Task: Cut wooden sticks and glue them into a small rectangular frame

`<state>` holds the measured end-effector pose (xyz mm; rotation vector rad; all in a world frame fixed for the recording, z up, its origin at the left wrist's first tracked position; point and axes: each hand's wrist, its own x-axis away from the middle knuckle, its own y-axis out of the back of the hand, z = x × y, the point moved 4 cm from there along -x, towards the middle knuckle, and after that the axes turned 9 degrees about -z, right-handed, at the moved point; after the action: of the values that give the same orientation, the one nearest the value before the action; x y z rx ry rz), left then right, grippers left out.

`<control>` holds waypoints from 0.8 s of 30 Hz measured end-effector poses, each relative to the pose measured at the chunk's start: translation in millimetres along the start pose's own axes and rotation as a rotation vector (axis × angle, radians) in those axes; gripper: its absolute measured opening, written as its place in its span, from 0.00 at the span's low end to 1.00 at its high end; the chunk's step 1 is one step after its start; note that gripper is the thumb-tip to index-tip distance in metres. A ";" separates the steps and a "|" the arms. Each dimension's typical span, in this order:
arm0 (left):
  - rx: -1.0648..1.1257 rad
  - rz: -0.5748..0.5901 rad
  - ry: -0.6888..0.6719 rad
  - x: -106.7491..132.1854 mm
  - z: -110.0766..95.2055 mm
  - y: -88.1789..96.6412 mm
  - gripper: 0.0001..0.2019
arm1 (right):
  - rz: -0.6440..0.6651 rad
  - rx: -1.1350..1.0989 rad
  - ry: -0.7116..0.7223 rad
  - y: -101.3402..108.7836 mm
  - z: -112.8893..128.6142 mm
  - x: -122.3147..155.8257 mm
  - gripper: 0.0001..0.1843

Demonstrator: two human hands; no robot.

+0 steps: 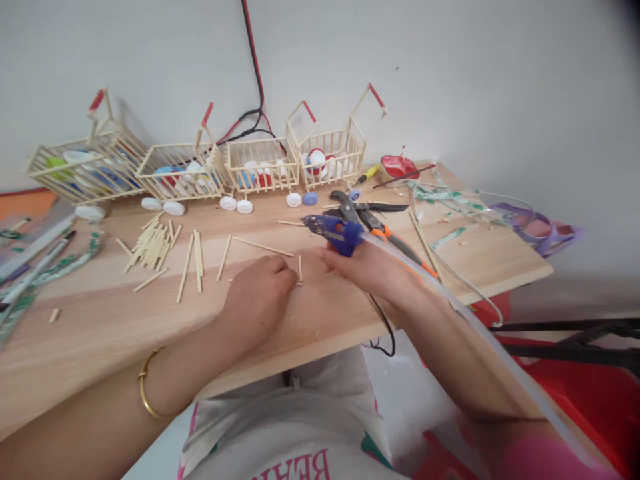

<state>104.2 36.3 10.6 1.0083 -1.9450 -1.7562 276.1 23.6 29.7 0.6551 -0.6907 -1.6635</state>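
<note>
My right hand is wrapped round a blue glue gun that points left over the wooden board; a long clear glue stick runs back from it along my forearm. My left hand lies curled on the board, its fingertips pressed on a short wooden stick just below the gun's nozzle. Loose wooden sticks lie to the left of that hand, beside a small pile of shorter sticks.
Several stick-built carts with bottle-cap wheels stand along the wall, caps inside them. Black-and-orange cutters, a red paint dish and plastic wrappers lie at the right. Wires hang down the wall. Pens lie at far left.
</note>
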 end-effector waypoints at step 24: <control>-0.030 -0.187 -0.239 6.1 -0.4 1.3 0.08 | 0.342 -0.142 0.091 8.1 -29.9 34.6 0.22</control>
<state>99.9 31.8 10.6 1.0407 -2.0114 -2.0872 297.0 -14.6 13.7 0.4778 -0.5766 -1.3447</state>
